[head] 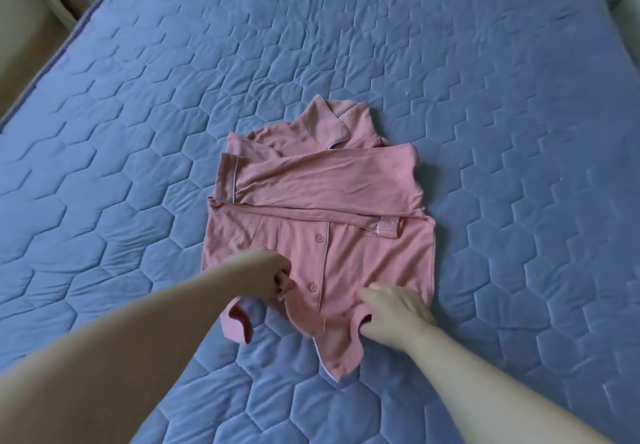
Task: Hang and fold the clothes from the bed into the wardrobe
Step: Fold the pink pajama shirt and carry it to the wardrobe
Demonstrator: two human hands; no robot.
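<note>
Nearest me, I am holding the lower hem of the pink shirt (311,201) with both hands. My left hand (268,275) is curling round a bunched fold, and my right hand (393,315) is pinching the hem, thumb tucked beneath. The shirt is lying buttons-up mid-bed, sleeves crossed, collar farthest. Blue quilt (485,97) is spreading open all round it, and the bed's edge (59,59) is running along the far left.

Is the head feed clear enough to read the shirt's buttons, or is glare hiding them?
Head view: soft light, no glare, blue quilt brighter upper right; pink pyjama shirt and two buttons look sharp; forearms near the lens are soft, wide-angle stretched.
</note>
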